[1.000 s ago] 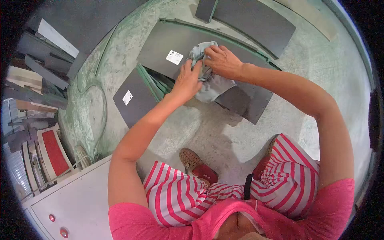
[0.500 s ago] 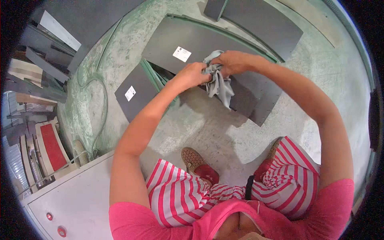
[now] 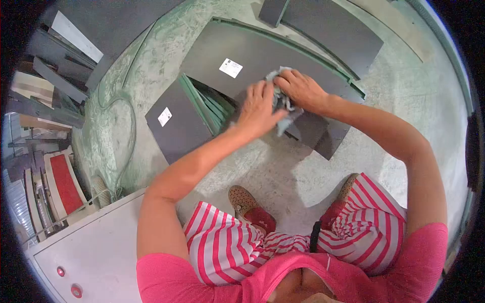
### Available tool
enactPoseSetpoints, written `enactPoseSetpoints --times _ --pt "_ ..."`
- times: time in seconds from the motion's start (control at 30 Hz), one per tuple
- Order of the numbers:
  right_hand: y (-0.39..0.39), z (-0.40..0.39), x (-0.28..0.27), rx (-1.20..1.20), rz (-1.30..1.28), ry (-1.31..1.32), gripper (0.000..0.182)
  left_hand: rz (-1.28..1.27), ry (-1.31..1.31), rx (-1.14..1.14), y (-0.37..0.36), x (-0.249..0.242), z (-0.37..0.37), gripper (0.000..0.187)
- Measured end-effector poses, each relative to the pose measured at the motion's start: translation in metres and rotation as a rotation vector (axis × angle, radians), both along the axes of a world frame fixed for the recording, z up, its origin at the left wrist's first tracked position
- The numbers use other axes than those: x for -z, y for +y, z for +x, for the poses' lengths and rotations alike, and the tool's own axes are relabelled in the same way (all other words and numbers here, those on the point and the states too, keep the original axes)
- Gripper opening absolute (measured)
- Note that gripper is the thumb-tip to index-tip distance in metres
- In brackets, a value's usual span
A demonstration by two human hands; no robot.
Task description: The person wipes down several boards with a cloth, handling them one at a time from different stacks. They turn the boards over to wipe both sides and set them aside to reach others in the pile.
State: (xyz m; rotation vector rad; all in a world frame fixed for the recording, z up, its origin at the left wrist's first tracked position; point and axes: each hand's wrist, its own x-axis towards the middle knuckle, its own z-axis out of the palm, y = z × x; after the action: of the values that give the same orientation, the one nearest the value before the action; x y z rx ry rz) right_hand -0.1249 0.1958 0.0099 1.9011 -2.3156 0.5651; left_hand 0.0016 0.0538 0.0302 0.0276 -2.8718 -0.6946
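The right hand (image 3: 303, 91) has its fingers bent over a crumpled grey cloth (image 3: 285, 122), gripping it. The left hand (image 3: 258, 108), slightly blurred, is partly open at the cloth's left side, its fingers nearly straight and the thumb apart; I cannot tell whether it grips any cloth. The cloth is bunched between the 2 hands, over the near part of a large dark board (image 3: 242, 45) that bears 1 white label (image 3: 231, 67). A smaller dark board (image 3: 179, 134) lies to the left.
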Motion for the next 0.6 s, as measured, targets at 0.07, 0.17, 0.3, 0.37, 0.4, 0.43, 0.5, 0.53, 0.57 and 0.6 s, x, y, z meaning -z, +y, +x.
enactPoseSetpoints --times 0.07,0.17,0.3,0.37,0.4,0.43,0.5,0.53,0.57,0.6 --pt "0.011 -0.002 0.001 -0.029 -0.001 -0.036 0.038 -0.057 0.130 0.119 0.009 -0.002 0.012 0.056" --pt "0.003 -0.017 0.001 -0.008 0.031 -0.086 0.040 -0.203 -0.097 0.127 -0.020 0.012 -0.031 0.058" --pt "-0.030 -0.058 0.002 0.262 0.018 -0.052 0.049 -0.286 0.060 -0.020 -0.040 0.015 -0.087 0.050" --pt "-0.033 -0.058 0.009 0.334 -0.043 -0.022 0.052 -0.276 0.107 -0.124 -0.028 0.022 -0.093 0.048" --pt "-0.024 -0.052 0.014 0.299 -0.039 -0.015 0.053 -0.339 0.084 -0.100 -0.018 0.028 -0.088 0.046" --pt "-0.013 -0.043 0.017 0.265 -0.033 -0.009 0.054 -0.400 0.057 -0.073 -0.009 0.031 -0.080 0.044" --pt "0.022 -0.014 -0.002 0.147 0.081 0.005 0.056 -0.383 0.052 0.038 0.012 0.026 -0.040 0.044" --pt "0.037 -0.005 -0.003 0.083 0.125 0.063 0.056 -0.380 0.046 0.035 0.018 0.023 -0.023 0.044" --pt "0.046 0.004 -0.003 0.080 0.129 0.057 0.056 -0.303 0.097 0.107 0.023 0.021 -0.008 0.043" --pt "0.055 0.012 -0.003 0.076 0.169 0.063 0.057 -0.223 0.146 0.180 0.025 0.018 0.000 0.042"
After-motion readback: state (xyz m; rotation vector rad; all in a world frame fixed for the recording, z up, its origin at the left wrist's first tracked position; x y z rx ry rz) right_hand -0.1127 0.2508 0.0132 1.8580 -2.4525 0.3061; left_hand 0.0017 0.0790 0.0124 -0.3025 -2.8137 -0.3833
